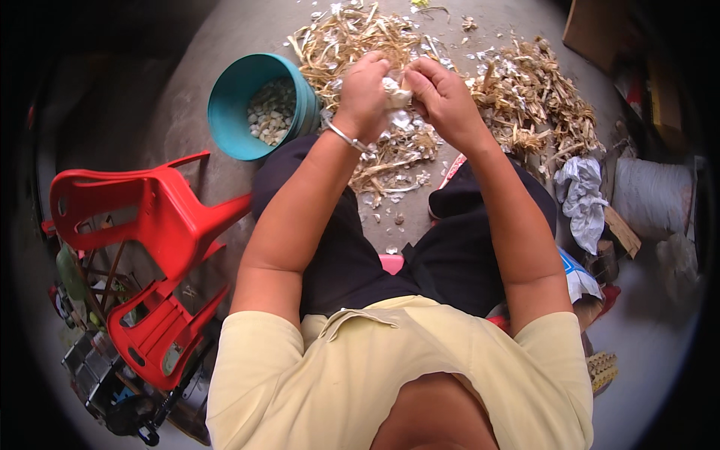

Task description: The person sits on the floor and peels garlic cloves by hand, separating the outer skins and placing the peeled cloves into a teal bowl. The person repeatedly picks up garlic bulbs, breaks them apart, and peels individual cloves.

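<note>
In front of me, both hands meet over the husk heap. My left hand [360, 95], with a metal bangle at the wrist, grips a whitish garlic bulb [398, 97]. The fingers of my right hand [447, 101] pinch the same bulb from the other side; motion blurs its outline. Below them a heap of dry garlic stalks and papery skins [354, 39] covers the floor. Left of my left hand, a teal bucket [225, 121] leans toward me with loose garlic cloves [273, 118] inside. On the right lies a pile of dried garlic with stalks [540, 95].
Red plastic chairs [174, 208] stand at my left, near the bucket. A crumpled white bag [582, 197] and a large pale spool-like roll [652, 197] lie at my right. A pink seat edge [392, 263] shows between my legs.
</note>
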Demonstrator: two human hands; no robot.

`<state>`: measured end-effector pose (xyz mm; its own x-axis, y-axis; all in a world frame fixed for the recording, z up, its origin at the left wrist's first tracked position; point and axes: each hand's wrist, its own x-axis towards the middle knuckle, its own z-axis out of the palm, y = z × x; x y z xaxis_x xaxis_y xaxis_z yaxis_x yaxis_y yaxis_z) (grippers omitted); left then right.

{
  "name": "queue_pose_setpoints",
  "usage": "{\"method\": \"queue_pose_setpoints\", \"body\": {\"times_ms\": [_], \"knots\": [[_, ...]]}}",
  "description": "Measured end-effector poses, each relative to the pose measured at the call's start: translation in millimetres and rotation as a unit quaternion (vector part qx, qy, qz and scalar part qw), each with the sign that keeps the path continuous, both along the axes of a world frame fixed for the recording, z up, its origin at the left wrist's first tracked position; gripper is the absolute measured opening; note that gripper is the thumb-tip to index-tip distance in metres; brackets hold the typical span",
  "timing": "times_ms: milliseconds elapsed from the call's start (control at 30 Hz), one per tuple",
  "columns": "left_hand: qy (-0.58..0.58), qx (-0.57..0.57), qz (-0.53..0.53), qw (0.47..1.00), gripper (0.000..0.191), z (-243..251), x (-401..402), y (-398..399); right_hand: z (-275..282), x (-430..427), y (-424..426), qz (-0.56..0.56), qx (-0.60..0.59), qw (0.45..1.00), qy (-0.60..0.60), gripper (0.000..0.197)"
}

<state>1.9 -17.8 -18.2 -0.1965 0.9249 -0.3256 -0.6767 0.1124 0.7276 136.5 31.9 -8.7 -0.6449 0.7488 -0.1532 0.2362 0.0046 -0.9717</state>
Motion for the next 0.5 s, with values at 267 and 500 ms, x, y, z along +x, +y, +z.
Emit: {"method": "queue_pose_setpoints", "body": {"times_ms": [267,500], "knots": [[-0.003,0.005,0.007,1.0,0.011,-6.7,-4.9,5.7,9.9,-1.8,-3.5,-0.036,-0.258,0.946,0.192,0.021],[0.008,-0.009,0.076,0.997,0.008,-23.3,-0.8,5.7,-13.2,0.0,8.0,-0.025,-0.238,0.95,0.198,0.014]]}}
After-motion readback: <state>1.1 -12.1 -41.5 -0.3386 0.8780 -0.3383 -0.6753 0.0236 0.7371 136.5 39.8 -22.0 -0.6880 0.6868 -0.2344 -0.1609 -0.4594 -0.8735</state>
